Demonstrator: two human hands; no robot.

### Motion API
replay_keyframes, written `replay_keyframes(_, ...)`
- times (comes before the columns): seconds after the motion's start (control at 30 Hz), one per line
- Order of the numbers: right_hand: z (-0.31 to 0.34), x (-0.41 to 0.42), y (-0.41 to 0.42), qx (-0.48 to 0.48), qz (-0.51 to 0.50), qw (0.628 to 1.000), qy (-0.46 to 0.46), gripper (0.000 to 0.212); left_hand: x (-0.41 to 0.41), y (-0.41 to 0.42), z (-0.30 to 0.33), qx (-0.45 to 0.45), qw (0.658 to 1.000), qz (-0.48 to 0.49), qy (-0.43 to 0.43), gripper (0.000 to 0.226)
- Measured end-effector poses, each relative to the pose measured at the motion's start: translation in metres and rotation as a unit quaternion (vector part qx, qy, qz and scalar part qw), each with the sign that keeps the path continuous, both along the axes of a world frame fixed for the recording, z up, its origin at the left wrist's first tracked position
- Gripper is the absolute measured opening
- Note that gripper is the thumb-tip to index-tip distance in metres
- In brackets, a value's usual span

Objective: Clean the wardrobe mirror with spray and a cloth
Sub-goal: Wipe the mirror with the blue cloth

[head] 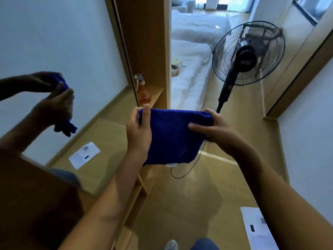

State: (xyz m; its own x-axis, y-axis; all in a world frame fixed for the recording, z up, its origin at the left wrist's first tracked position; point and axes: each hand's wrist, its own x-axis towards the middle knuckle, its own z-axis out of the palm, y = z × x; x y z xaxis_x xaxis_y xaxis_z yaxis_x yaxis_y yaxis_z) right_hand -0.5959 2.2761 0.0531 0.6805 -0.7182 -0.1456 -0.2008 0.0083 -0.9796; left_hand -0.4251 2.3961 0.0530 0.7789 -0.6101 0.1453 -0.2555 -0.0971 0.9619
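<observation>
Head view: both hands raised, left hand (138, 131) and right hand (214, 129) grip clamped on cloth (171, 138) corners.

Mirror (54, 42) left, spray bottle (143, 91) on shelf (158, 94), fan (248, 53) right

The cloth (173, 134), held up at the centre of the view, is a thick, fuzzy fabric with a matt nap and a small smooth tag at its lower edge. At nine o'clock the mirror (63, 51) is smooth, glossy glass. The wardrobe (144, 42) at twelve o'clock is pale, matt wood grain. On its shelf the spray bottle (143, 91) looks like clear plastic. At two o'clock the fan (248, 53) has a thin wire grille. The floor (180, 204) is smooth wood with a soft sheen. At five o'clock lies matt paper (255, 230).
</observation>
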Motion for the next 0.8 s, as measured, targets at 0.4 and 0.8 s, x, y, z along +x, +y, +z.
replay_keyframes(0.4,-0.027,0.024,-0.170,0.142,0.133,0.981,-0.002,0.040,0.025,-0.132,-0.019,-0.009,0.981,0.080,0.179,0.038)
replay_keyframes(0.8,-0.057,0.089,-0.292,0.097,0.220,0.970,-0.025,0.039,0.031,-0.226,-0.027,-0.006,0.866,0.181,0.466,0.065)
